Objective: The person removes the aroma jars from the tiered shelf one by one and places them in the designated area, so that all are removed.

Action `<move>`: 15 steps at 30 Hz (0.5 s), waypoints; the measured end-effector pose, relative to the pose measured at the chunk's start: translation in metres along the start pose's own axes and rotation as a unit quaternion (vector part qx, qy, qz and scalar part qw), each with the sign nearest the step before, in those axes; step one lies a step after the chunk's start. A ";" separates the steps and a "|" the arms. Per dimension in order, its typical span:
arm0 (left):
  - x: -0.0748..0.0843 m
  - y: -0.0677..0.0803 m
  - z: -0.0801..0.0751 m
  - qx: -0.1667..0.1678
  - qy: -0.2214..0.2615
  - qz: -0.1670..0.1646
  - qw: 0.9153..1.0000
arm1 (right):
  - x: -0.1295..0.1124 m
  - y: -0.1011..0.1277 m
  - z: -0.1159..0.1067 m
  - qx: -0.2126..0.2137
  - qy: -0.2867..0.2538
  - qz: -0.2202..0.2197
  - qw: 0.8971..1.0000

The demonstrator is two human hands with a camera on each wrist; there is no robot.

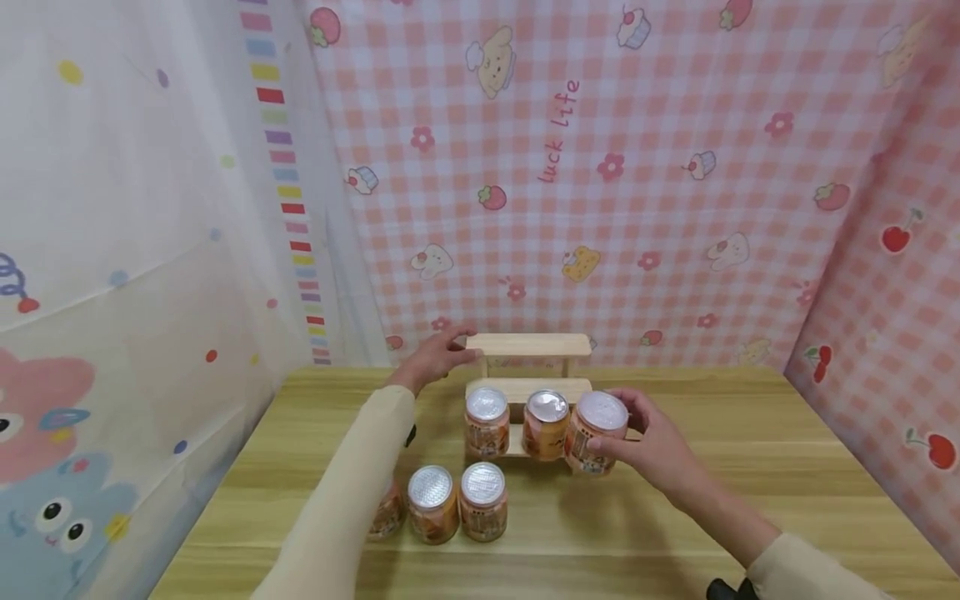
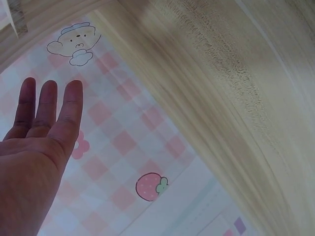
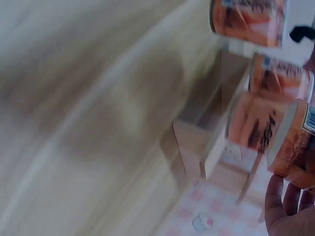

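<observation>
Checked cloth (image 1: 675,217) hangs behind the wooden table (image 1: 712,500). Right hand (image 1: 651,440) grips one can (image 1: 587,440) round its side, probably to keep its base free, beside two cans (image 1: 487,432) at the low shelf of the rack (image 1: 528,344). Left hand (image 1: 435,360), fingers straight, is at the rack's top end, perhaps for steadying. Three cans (image 1: 433,510) stand in front.

Gingham cloth (image 1: 675,208) (pink) backs a wooden table (image 1: 810,483).

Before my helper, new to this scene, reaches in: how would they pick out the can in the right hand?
On the wooden table, find the pale tiered rack. At its lower right end, beside two shelved cans, is the wanted can. Unlike its neighbours, it is gripped by the right hand.
</observation>
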State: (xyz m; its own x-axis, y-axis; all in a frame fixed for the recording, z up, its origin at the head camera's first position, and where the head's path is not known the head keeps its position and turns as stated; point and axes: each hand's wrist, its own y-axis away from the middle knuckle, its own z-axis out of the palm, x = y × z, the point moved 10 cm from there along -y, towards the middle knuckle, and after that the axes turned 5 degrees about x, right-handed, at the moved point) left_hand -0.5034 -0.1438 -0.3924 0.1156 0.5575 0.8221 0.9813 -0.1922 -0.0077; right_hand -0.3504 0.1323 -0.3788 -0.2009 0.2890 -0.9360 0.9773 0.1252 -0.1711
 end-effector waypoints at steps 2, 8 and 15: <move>0.001 0.000 0.001 -0.001 0.000 -0.001 1.000 | 0.003 0.006 0.008 -0.007 -0.011 0.006 1.000; 0.005 0.001 0.000 0.001 -0.005 0.010 1.000 | 0.022 0.023 0.038 -0.029 -0.020 0.027 0.999; 0.006 0.001 0.001 -0.005 -0.010 0.014 1.000 | 0.047 0.034 0.067 -0.026 -0.018 0.021 0.999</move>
State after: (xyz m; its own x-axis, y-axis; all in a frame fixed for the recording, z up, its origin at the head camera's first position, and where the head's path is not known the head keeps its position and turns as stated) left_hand -0.5016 -0.1401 -0.3881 0.1454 0.5684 0.8098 0.9763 -0.2150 -0.0243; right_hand -0.3216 0.0861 -0.4491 -0.1566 0.2599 -0.9528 0.9797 0.1635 -0.1164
